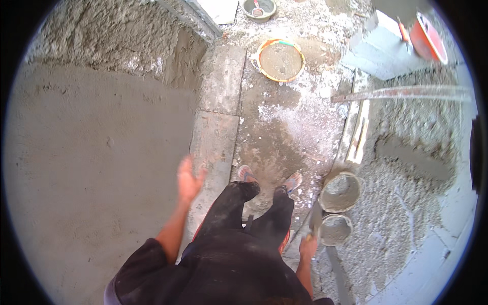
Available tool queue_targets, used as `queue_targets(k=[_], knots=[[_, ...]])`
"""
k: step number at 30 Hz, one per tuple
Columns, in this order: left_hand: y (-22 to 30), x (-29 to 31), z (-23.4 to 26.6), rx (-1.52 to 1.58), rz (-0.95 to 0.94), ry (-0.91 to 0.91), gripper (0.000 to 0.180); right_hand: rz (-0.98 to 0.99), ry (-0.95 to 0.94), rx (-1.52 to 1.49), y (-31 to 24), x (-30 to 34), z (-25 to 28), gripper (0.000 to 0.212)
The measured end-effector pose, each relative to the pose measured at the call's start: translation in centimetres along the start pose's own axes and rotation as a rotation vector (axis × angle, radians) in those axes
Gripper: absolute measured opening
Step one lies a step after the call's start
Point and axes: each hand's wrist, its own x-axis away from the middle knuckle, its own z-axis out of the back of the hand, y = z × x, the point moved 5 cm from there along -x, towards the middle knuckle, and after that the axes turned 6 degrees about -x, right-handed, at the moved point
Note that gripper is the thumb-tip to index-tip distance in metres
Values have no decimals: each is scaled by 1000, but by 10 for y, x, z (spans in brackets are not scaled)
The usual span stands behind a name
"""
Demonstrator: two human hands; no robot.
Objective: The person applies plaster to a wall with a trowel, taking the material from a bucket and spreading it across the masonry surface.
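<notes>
My left hand point(189, 182) is held out beside the smooth grey plastered surface point(101, 152) on the left, fingers apart and nothing in it. Whether it touches that surface I cannot tell. Low on the right, my right hand point(307, 247) is closed around the handle of a trowel point(316, 217), whose flat grey blade points away from me. Right beside the blade stand two round buckets, the farther bucket point(355, 206) and the nearer bucket point(348, 240), both with grey mortar inside.
An orange-rimmed round pan point(260, 69) of grey mix lies ahead, with a grey basin point(247, 15) beyond. Pale blocks point(378, 48) carry a red basin point(426, 38). A long straight bar point(401, 94) juts in from the right. Boards point(218, 81) run along the left surface.
</notes>
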Motion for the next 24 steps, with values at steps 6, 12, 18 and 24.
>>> queue_targets(k=[6, 12, 18, 24], knots=[[-33, -138, 249, -443, -88, 756, 66, 750, 98, 152, -297, -104, 65, 36], [-75, -201, 379, -952, 44, 1142, 83, 1008, -9, 708, -578, -227, 90, 33], [-104, -234, 362, -1176, 159, 1221, 98, 685, 226, 607, -727, -355, 114, 31], [-125, -230, 374, -1257, 349, 1124, 100, 643, 67, 409, -679, -358, 53, 31]])
